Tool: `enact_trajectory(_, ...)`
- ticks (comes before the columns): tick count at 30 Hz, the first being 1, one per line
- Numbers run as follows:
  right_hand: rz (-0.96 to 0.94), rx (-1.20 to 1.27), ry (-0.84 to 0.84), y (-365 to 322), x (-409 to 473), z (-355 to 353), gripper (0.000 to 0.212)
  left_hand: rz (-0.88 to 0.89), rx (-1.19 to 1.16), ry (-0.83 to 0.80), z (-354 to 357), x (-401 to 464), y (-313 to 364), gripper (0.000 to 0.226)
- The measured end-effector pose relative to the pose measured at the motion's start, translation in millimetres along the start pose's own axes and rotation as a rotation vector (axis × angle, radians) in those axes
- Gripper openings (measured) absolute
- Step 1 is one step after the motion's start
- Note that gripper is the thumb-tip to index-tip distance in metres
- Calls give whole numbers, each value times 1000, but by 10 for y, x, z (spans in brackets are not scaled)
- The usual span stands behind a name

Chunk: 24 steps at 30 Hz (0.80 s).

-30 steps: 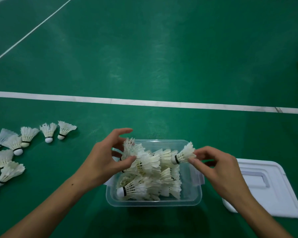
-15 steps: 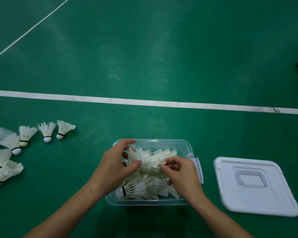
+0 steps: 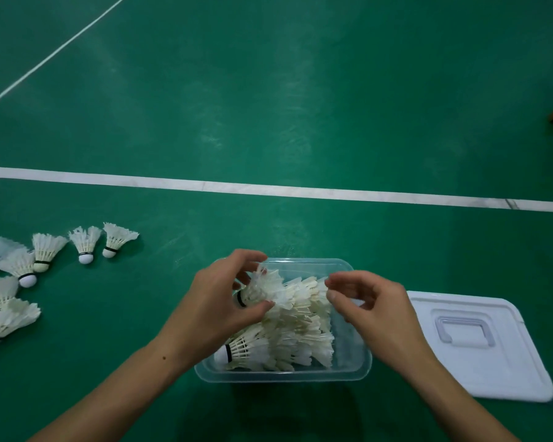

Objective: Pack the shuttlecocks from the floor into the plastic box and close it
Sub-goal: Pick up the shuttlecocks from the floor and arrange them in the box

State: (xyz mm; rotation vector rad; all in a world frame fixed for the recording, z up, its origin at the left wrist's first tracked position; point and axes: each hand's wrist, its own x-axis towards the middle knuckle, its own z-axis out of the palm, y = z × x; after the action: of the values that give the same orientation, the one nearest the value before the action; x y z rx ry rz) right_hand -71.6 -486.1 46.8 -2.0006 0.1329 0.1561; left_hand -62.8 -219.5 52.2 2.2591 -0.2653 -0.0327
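Partly cropped shuttlecocks [image 3: 0, 295] at left edge

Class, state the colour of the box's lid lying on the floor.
White, with a clear handle; the lid shows in the head view.

Your plastic box [image 3: 283, 374] sits on the floor [image 3: 300, 106] right before you, with stacked shuttlecocks [image 3: 288, 333] in it. Its lid [image 3: 492, 371] lies just right of it. Loose shuttlecocks [image 3: 45, 253] lie well left. A court line [image 3: 268, 188] runs behind everything.
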Motion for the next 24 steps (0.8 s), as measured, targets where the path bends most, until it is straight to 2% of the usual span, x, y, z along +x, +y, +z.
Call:
enact_trajectory(2, -75, -18, -56, -168, -36, 13, 16, 71, 45, -20, 39, 55, 95, 63)
enact_trajectory(5, -130, -50, -145, -313, -51, 156, 20, 178, 119, -53, 122, 146, 173, 65)
enact_trajectory(9, -130, -91, -133, -289, 3, 253, 18, 283, 227, -69, 213, 232, 175, 69)
enact_trajectory(14, -174, -133, -92, -230, -6, 189, 3, 346, 170, -57, 328, 264, 209, 56)
enact_trajectory(18, -150, -142, -24, -139, -33, 90, 4, 293, 90, -79, 421, 272, 136, 62)
enact_trajectory(21, -109, -184, 101, -15, -33, -81, 16, 236, 215, -93, 496, 271, -50, 68)
enact_trajectory(24, -69, -274, 206, 87, -63, -228, 13, 191, 365, -123, 604, 228, -206, 73)
